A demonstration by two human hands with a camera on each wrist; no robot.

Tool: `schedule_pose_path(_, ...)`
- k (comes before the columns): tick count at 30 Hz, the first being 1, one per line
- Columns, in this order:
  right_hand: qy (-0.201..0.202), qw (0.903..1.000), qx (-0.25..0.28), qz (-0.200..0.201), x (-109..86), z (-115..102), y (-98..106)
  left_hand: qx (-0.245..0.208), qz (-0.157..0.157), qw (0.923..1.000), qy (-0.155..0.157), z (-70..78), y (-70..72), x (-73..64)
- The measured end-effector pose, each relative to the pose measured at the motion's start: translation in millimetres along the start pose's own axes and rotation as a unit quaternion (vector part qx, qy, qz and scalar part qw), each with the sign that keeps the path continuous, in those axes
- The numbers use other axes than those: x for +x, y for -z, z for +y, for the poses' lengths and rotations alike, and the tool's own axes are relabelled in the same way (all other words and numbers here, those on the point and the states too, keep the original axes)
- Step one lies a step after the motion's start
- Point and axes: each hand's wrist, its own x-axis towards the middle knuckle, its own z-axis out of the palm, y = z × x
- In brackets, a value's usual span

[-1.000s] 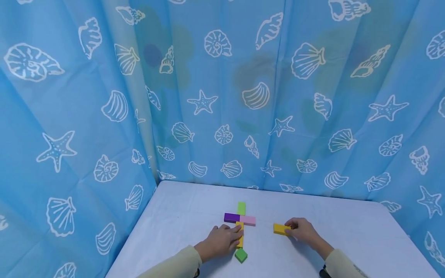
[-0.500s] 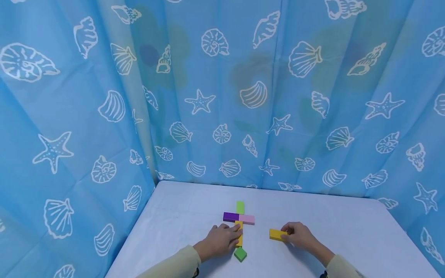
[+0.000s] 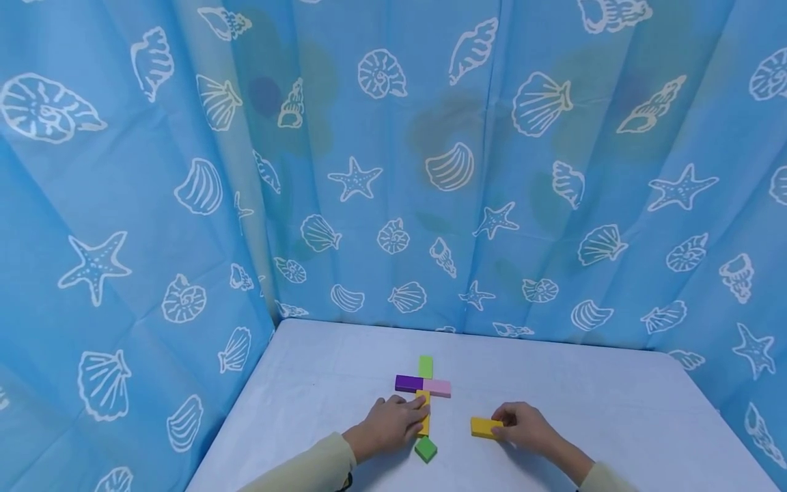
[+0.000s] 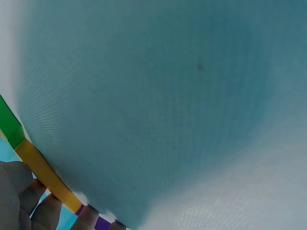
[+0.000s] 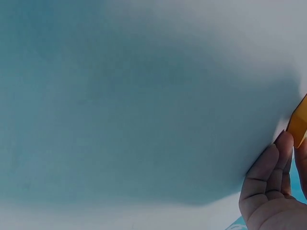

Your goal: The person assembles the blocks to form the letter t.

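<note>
My left hand (image 3: 389, 425) lies over a yellow block (image 3: 425, 428), its fingertips resting on it. A green block (image 3: 425, 449) sits turned cornerwise at that block's near end. At its far end, a purple block (image 3: 408, 384) and a pink block (image 3: 437, 388) lie end to end, with a light green block (image 3: 426, 367) behind them. To the right, my right hand (image 3: 525, 429) pinches one end of another yellow block (image 3: 483, 428) between thumb and fingers. In the right wrist view only part of that block (image 5: 298, 125) shows, at the right edge.
A white cloth covers the table (image 3: 332, 355). Blue curtains (image 3: 393, 205) with white shell and starfish prints hang behind the table and along its left side. The wrist views mostly show shaded tablecloth.
My right hand has brought its yellow block a little leftward and nearer to me. My left hand stays on the other yellow block, and the arranged blocks keep their places.
</note>
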Motion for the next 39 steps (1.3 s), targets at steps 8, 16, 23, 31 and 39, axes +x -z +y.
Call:
schedule_pose_path(8,0.010,0.9999,-0.007,-0.011,-7.3,-6,-6,0.004,-0.005,1.0000,0.001,1.3,-0.4,1.1)
schedule_pose_path(16,0.023,0.9996,-0.005,-0.019,-14.5,-15,-11,0.002,-0.004,1.0000,0.007,1.8,-0.1,0.4)
schedule_pose_path(23,0.030,0.9991,0.014,-0.028,-18.5,-22,-19,0.000,-0.003,1.0000,0.007,1.1,-0.9,0.7)
schedule_pose_path(31,0.050,0.9979,0.013,-0.039,-21.4,-24,-26,-0.005,-0.006,1.0000,0.003,0.7,-4.0,0.5)
schedule_pose_path(39,0.061,0.9965,0.007,-0.055,-19.4,-30,-29,-0.004,-0.002,1.0000,0.003,-3.0,-3.1,2.4)
